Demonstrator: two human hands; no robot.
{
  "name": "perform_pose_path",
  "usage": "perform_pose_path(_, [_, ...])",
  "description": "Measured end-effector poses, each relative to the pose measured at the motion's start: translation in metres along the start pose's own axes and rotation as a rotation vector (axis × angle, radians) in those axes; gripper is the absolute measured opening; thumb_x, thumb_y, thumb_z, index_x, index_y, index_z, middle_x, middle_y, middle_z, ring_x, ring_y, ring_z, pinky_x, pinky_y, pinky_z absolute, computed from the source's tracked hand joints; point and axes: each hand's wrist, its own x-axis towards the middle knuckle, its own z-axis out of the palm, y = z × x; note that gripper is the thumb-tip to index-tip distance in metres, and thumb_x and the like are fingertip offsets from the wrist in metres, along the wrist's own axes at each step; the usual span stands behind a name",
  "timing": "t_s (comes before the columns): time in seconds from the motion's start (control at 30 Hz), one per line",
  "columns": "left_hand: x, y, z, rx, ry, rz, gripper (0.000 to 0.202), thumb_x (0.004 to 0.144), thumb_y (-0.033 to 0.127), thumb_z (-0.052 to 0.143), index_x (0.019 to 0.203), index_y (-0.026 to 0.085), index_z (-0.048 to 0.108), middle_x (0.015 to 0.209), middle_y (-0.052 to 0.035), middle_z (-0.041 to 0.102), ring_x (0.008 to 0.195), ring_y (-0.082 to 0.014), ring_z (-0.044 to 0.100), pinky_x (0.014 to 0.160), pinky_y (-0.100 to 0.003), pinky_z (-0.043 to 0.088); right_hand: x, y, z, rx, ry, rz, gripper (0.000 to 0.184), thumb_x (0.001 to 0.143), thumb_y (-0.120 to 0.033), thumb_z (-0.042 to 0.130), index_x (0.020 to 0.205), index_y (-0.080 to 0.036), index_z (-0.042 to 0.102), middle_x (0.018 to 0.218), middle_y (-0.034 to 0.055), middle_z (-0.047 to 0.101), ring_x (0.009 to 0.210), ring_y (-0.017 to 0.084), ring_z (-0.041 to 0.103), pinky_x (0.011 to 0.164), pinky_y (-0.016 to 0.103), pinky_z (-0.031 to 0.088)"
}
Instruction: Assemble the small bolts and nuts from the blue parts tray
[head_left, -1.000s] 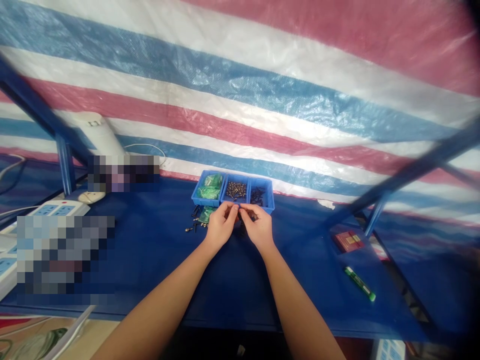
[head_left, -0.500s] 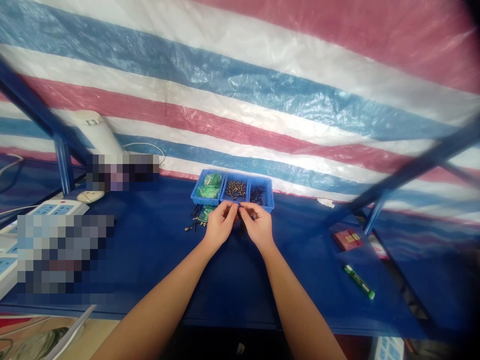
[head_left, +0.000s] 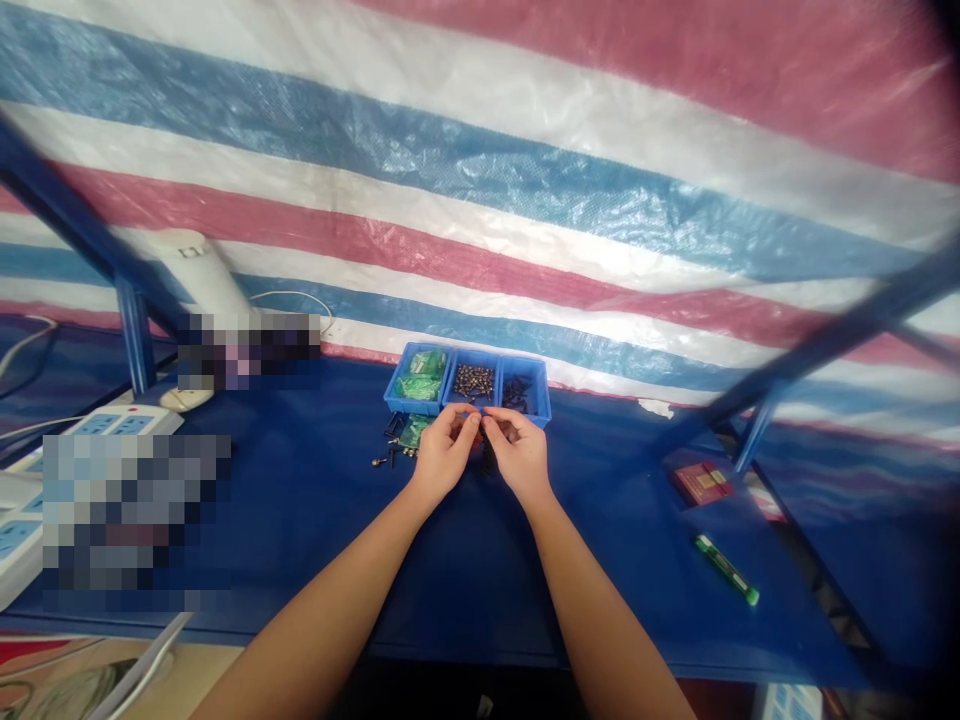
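My left hand [head_left: 444, 447] and my right hand [head_left: 517, 448] meet just in front of the blue bins, thumbs and fingertips pinched close together. Whatever is between the fingers is too small and too hidden to name. Behind them, the left blue bin [head_left: 411, 404] holds green packets [head_left: 420, 386]. Small brass-coloured fittings [head_left: 474, 382] fill part of the middle bin, and dark screw-like pieces [head_left: 516, 392] lie in the right one. Beside my left hand are another green packet [head_left: 414, 431] and several loose small parts [head_left: 379, 462] on the blue tabletop [head_left: 315, 500].
White power strips [head_left: 124, 420] lie at the left near blurred-out items. A white cylinder [head_left: 202, 275] stands at the back left. On the right are a red box [head_left: 702, 483] and a green tube [head_left: 727, 570]. Striped sheeting [head_left: 480, 200] hangs behind, between blue frame bars [head_left: 810, 350].
Both hands stay together with their fingertips pinched, with only slight finger movement. The whole view has shifted a little.
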Motion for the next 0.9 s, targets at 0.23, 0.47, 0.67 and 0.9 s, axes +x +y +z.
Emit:
perform_pose_path(0.23, [0.0003,0.0007,-0.0018,0.111,0.005,0.031,0.030,0.091,0.044,0.049,0.095,0.018,0.062,0.066,0.0003,0.064,0.060,-0.0132,0.061,0.060,-0.023,0.047,-0.0002,-0.0010,0.0012,0.008,0.011,0.010,0.025,0.081,-0.037,0.065,0.098,-0.020,0.072,0.089,0.0061,0.074,0.077,0.021,0.068,0.073,0.035,0.057])
perform_pose_path(0.47, [-0.0006,0.0042,-0.0019,0.051,0.006,0.008,0.032,0.089,0.046,0.051,0.097,0.018,0.062,0.067,0.0000,0.066,0.061,-0.0141,0.062,0.061,-0.024,0.049,-0.0002,-0.0012,0.0016,0.016,0.009,0.012,0.023,0.082,-0.038,0.064,0.095,-0.020,0.072,0.090,0.0059,0.074,0.077,0.021,0.069,0.075,0.036,0.057])
perform_pose_path(0.67, [-0.0007,0.0022,-0.0003,0.051,0.014,0.023,0.031,0.089,0.046,0.052,0.099,0.018,0.062,0.068,-0.0007,0.066,0.061,-0.0140,0.063,0.062,-0.025,0.051,-0.0004,-0.0002,0.0017,0.042,0.002,0.023,0.024,0.082,-0.037,0.065,0.096,-0.020,0.072,0.089,0.0061,0.074,0.077,0.021,0.068,0.074,0.035,0.057])
perform_pose_path(0.9, [-0.0004,0.0031,-0.0015,0.081,0.010,0.013,0.029,0.089,0.045,0.051,0.094,0.018,0.061,0.064,0.0010,0.063,0.059,-0.0128,0.061,0.059,-0.023,0.048,-0.0001,-0.0040,0.0027,0.046,0.010,0.012,0.025,0.081,-0.039,0.065,0.094,-0.019,0.072,0.089,0.0066,0.074,0.077,0.021,0.069,0.074,0.035,0.057])
